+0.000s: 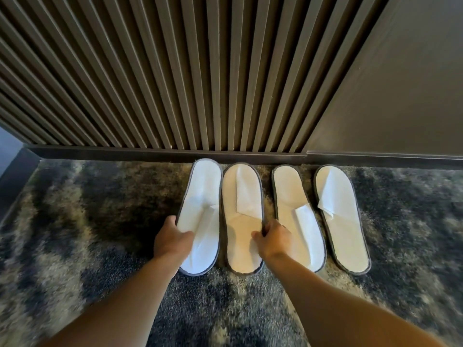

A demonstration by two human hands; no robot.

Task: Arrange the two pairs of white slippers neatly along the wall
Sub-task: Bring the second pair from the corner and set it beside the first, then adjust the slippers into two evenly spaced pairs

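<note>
Left hand [172,240] is gripping the outer edge of the first slipper [200,216], fingers curled over the rim at mid-length, thumb lying on the insole. Right hand [274,237] is pinching the right rim of the second slipper [241,219] near the heel half, fingers closed on the edge.

Head view: all four slippers are lying on the mottled carpet [75,221], toes pointing at the skirting board [150,152] under the slatted wall [175,71]. First and second are touching side by side; the third slipper [297,216] and fourth slipper [342,217] are sitting slightly apart and angling a little to the right.

Handling, judged: thin, light and floppy, likely bending if lifted by one end; a rim pinch at mid-length, then sliding, is looking safest.

Appearance: white flat soles, dark grey piping, folded-flat white uppers; the first is reading brighter white than the others.
</note>
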